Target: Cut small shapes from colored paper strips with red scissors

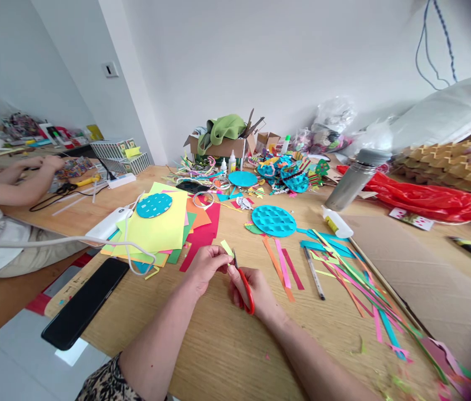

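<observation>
My left hand (pixel 208 268) pinches a small strip of yellow paper (pixel 227 247) above the wooden table. In my right hand (pixel 256 292) is a pair of scissors (pixel 248 295) with red handles, its blades up against the yellow strip. Whether the blades are apart or closed is too small to tell. Beyond my hands lies a round turtle-like paper piece (pixel 273 221) with a blue woven shell and a green part at its left. Orange, pink and red paper strips (pixel 286 270) rest just to the right of my hands.
Coloured paper sheets (pixel 151 223) and a black phone (pixel 87 303) lie left, beside a white power strip (pixel 107 223). A pen (pixel 314 273), glue bottle (pixel 338 223), grey tumbler (pixel 354 181) and cardboard sheet (pixel 419 267) are right. Another person's arms (pixel 13 181) rest at the far-left table.
</observation>
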`<state>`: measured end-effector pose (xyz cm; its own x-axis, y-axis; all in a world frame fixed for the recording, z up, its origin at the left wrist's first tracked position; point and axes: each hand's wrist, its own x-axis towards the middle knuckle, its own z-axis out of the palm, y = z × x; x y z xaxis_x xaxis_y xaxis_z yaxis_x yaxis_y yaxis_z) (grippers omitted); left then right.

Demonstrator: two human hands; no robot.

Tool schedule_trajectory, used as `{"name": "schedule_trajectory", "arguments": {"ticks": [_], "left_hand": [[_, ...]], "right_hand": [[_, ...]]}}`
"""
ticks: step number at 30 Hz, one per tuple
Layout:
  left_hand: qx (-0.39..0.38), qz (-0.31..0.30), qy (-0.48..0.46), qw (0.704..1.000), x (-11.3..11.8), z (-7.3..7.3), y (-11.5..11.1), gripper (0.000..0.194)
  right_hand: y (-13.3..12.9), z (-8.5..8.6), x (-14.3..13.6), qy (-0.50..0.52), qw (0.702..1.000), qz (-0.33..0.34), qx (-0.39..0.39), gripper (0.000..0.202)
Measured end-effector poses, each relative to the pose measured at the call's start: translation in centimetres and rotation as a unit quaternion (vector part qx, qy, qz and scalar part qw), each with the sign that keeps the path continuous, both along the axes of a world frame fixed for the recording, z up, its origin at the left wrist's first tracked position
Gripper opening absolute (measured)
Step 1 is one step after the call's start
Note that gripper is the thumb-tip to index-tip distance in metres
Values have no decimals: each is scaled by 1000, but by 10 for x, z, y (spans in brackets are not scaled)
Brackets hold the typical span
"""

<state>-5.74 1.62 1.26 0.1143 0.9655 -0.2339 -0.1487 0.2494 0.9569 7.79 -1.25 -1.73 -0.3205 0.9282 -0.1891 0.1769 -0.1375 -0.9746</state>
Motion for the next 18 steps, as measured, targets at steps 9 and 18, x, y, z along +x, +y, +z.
{"name": "schedule_trajectory", "arguments": {"ticks": [9, 18], "left_hand": [[-6, 5, -5, 1000, 0, 0, 0, 13], [-7, 3, -6, 1000, 0, 0, 1, 13]], "right_hand": [[1, -4, -1, 19, 1000, 5, 12, 56], [1, -1, 0, 22, 1000, 4, 12, 55]]}}
